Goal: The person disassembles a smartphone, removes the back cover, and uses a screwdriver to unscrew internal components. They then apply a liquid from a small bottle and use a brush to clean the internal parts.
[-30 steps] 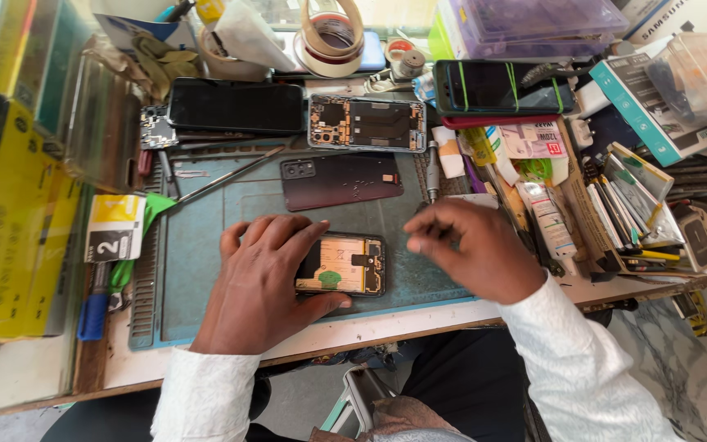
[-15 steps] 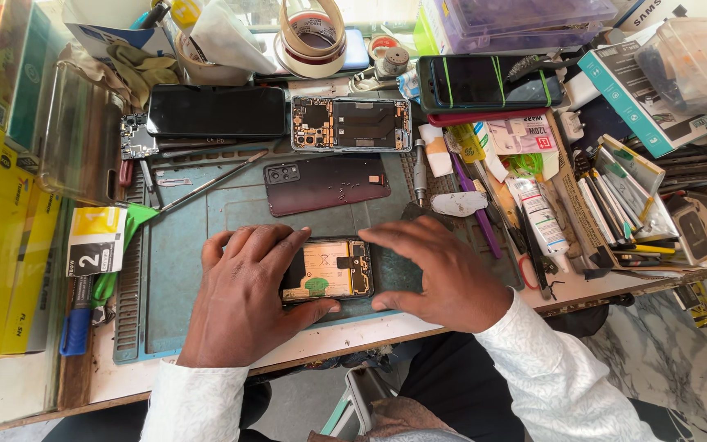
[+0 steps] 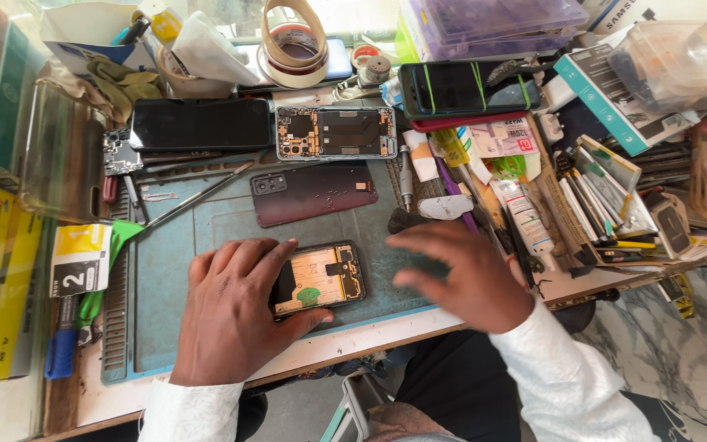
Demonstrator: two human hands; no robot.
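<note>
Opened phone (image 3: 319,278) lies at lower centre, long axis left-right, slightly tilted. Left hand (image 3: 235,315) clamps its left end; right hand (image 3: 468,274), blurred, hovers empty, fingers spread.

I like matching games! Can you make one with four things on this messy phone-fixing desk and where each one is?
Things:
1. opened phone
2. dark red back cover
3. tape roll
4. black phone with green bands

Places:
A. far edge of the desk, upper middle
B. under the left hand
C. upper right, by the purple box
D. middle of the green mat

Pairs: 1-B, 2-D, 3-A, 4-C
</note>
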